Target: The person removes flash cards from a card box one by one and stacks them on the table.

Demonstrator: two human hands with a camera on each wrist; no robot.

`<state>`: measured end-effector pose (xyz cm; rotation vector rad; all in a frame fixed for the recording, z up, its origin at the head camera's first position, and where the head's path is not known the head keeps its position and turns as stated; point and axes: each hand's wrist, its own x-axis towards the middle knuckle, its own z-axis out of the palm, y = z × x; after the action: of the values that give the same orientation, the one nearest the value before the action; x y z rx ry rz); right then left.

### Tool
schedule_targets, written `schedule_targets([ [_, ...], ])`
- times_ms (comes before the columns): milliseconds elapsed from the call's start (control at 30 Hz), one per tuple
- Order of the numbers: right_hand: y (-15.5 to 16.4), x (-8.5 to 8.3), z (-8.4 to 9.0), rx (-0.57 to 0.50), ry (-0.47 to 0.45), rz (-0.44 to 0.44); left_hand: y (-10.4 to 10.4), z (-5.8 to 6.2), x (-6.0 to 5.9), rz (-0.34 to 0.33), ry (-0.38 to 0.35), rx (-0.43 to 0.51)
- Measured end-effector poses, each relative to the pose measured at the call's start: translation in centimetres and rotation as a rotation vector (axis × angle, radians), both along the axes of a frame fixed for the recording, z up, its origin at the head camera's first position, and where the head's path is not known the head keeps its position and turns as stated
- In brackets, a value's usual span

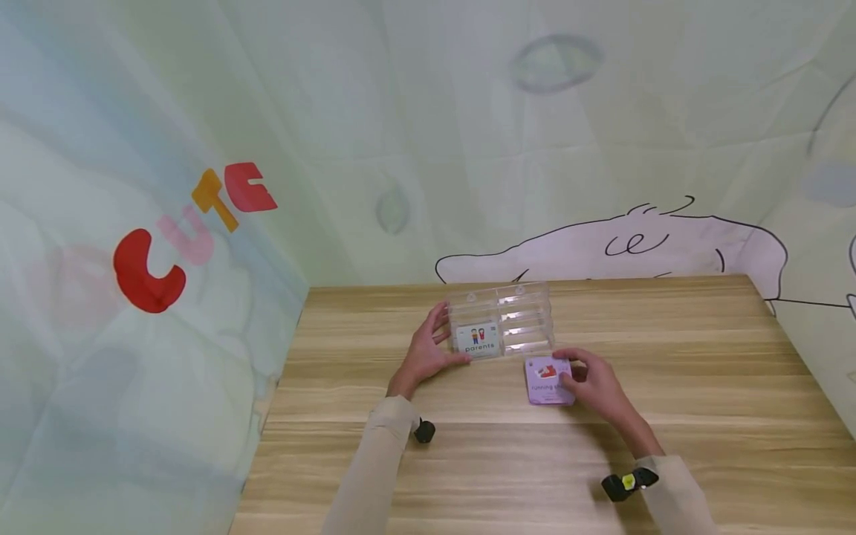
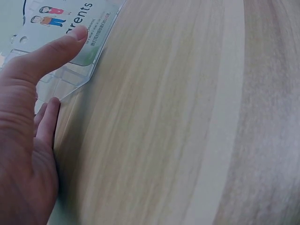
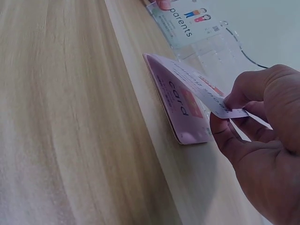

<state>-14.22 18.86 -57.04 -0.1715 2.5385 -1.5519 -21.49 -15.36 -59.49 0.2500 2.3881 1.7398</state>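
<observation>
Nearest, the right hand [image 1: 595,386] pinches a shoe card [image 3: 197,86] between thumb and fingers, tilted up from the pink card stack [image 3: 171,105] on the wooden table [image 1: 488,461]. Just beyond, the left hand [image 1: 426,353] grips the clear holder [image 1: 524,325] by its left side; a "parents" card [image 1: 478,342] (two little figures) fills its lower-left compartment. A printed backdrop [image 1: 461,148] hangs behind.
</observation>
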Motion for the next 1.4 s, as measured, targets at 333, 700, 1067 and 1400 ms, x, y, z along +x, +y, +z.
schedule_targets([
  [333, 0.1, 0.0, -1.1, 0.011, 0.027, 0.020, 0.1, 0.0, -0.1, 0.006, -0.008, -0.007],
  [700, -0.3, 0.4, -0.7, 0.142, 0.168, 0.052, 0.0, 0.0, 0.0, 0.011, -0.012, -0.021],
  [1067, -0.5, 0.3, -1.0, 0.261, 0.220, 0.057, 0.0, -0.1, 0.0, 0.006, 0.007, -0.002],
  [1400, -0.5, 0.4, -1.4, 0.287, 0.249, 0.063, 0.0, 0.0, 0.0, 0.009, -0.007, -0.009],
])
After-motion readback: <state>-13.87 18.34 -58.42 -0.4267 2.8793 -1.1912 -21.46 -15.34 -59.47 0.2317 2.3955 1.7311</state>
